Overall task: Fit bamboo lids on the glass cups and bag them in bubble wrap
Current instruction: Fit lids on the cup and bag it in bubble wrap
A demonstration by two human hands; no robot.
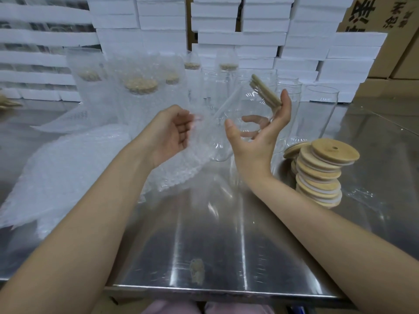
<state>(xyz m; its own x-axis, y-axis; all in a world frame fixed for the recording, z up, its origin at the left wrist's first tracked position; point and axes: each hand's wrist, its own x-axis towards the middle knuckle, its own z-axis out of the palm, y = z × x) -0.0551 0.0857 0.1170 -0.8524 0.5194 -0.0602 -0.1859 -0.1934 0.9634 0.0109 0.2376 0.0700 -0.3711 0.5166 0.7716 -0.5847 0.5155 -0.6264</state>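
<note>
1 cup (235, 123) of clear, straight-walled glass is held tilted above the steel table (226, 245), its bamboo lid (264, 91) already seated at the upper end. The right hand (256, 141) grasps it: thumb in front, fingers showing through the glass, 1 fingertip against the lid rim. The left hand (172, 130) pinches the mouth of a bag (181, 164) of soft, pimpled bubble wrap. The cup base is at that mouth or just inside; I cannot tell which.

Judged step: bagging. The next move calls for the mouth held wide and the cup slid in base first without knocking the lid.

At right leans a stack (322, 175) of round lids with pale rings. Bare cups (320, 98) and bagged cups (140, 87) stand behind.
</note>
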